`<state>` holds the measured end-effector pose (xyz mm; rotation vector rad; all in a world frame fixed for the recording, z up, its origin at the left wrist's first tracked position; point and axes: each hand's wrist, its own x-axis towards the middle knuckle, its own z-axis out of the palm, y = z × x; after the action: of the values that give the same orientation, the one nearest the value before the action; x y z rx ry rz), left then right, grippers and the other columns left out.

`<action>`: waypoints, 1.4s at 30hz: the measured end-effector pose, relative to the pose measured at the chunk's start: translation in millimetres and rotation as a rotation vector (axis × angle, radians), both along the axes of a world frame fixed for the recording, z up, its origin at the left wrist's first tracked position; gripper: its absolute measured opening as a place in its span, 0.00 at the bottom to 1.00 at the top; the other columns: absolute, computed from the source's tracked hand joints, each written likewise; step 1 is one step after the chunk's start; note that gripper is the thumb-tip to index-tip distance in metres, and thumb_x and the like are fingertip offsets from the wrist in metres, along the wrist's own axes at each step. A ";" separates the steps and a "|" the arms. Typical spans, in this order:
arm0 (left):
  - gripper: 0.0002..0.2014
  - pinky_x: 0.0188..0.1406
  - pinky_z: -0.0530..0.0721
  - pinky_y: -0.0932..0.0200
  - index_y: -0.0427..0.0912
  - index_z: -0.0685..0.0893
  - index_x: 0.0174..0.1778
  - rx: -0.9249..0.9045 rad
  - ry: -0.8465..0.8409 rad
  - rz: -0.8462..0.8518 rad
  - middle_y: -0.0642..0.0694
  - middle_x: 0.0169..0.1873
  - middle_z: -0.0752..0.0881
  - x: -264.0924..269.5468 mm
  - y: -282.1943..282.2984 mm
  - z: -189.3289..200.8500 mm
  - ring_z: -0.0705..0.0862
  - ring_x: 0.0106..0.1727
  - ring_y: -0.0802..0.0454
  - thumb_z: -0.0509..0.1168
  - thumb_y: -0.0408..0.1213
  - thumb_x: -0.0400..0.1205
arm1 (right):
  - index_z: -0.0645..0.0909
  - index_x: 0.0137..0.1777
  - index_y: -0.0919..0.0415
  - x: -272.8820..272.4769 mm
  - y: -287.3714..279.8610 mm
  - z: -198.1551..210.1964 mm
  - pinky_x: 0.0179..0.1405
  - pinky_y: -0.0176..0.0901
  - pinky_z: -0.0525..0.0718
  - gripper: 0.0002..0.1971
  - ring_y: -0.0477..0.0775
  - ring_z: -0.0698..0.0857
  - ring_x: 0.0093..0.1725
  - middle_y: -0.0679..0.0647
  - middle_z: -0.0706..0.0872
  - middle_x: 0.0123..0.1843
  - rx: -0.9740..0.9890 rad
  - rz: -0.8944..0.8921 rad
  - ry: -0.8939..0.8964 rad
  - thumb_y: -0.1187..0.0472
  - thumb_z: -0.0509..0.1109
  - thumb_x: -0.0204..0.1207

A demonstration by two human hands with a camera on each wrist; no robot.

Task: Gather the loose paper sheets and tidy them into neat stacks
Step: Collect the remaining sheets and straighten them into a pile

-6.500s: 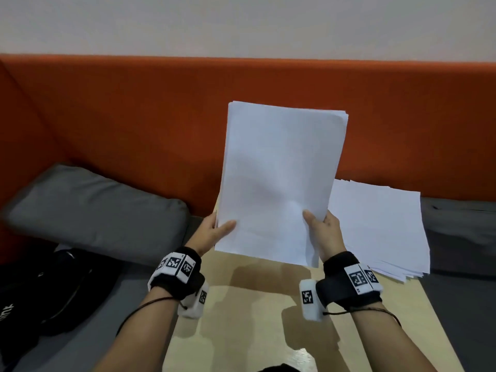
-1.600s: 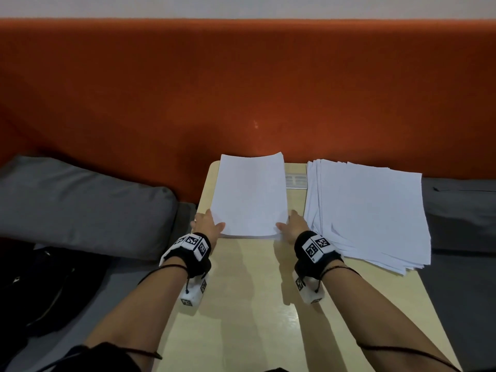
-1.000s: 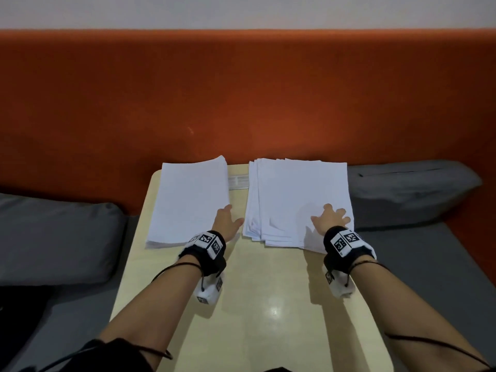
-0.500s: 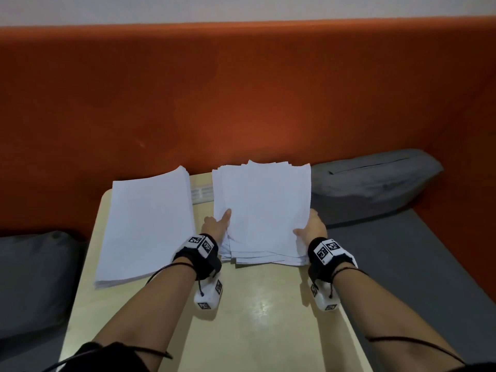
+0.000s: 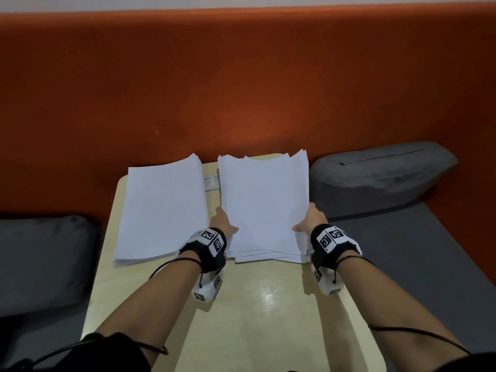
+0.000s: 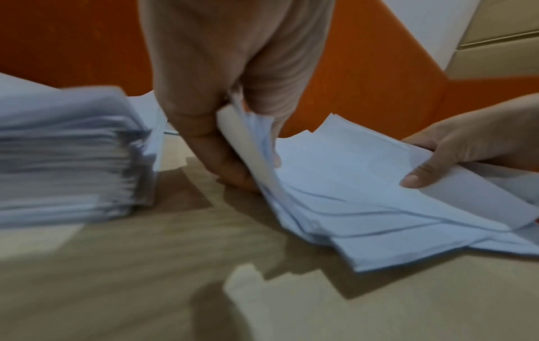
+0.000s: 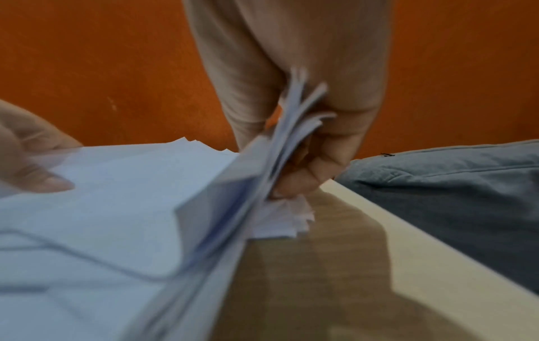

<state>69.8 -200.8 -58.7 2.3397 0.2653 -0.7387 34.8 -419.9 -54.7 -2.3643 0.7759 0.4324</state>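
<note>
A squared-up stack of white paper (image 5: 161, 208) lies on the left of the small wooden table (image 5: 257, 312); the left wrist view shows its thick edge (image 6: 67, 161). To its right lies an uneven pile of loose sheets (image 5: 264, 205) with staggered edges. My left hand (image 5: 224, 224) grips the pile's left edge, thumb on top and fingers underneath (image 6: 230, 170). My right hand (image 5: 308, 221) grips the right edge the same way (image 7: 300, 175), and that edge curls upward. A few sheets (image 7: 280, 221) stay flat on the table beneath the lifted ones.
An orange upholstered backrest (image 5: 241, 89) rises right behind the table. Grey cushions lie on the seat at left (image 5: 40, 264) and right (image 5: 375, 178). A small white label (image 5: 210, 181) shows on the table between the two paper piles.
The tidy stack went down on the left. Both hands then moved to the loose pile and now pinch its sides, raising the edges more than half a second ago.
</note>
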 end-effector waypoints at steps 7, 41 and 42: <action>0.37 0.18 0.78 0.61 0.36 0.48 0.79 -0.176 0.029 0.051 0.35 0.45 0.81 -73.7 17.5 -3.7 0.80 0.32 0.46 0.65 0.33 0.82 | 0.61 0.75 0.67 -19.5 4.0 1.7 0.72 0.61 0.69 0.39 0.67 0.66 0.75 0.65 0.66 0.75 -0.086 -0.055 -0.040 0.58 0.78 0.68; 0.22 0.61 0.77 0.55 0.49 0.75 0.66 -0.121 -0.188 0.093 0.53 0.47 0.78 -95.3 28.2 -33.1 0.74 0.63 0.48 0.69 0.37 0.76 | 0.66 0.69 0.65 -81.4 35.5 -9.6 0.64 0.55 0.73 0.26 0.65 0.73 0.68 0.63 0.75 0.68 -0.230 0.109 -0.205 0.63 0.71 0.74; 0.23 0.63 0.75 0.55 0.50 0.74 0.67 -0.113 -0.187 0.084 0.51 0.52 0.77 -94.6 28.3 -32.6 0.72 0.66 0.48 0.69 0.38 0.76 | 0.67 0.68 0.65 -80.2 35.5 -9.5 0.61 0.54 0.75 0.23 0.66 0.77 0.65 0.64 0.79 0.64 -0.154 0.114 -0.217 0.66 0.70 0.75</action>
<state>-24.7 -172.5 -91.3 2.2572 0.2308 -0.4779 -45.4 -384.4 -64.2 -2.5543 0.5948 0.1623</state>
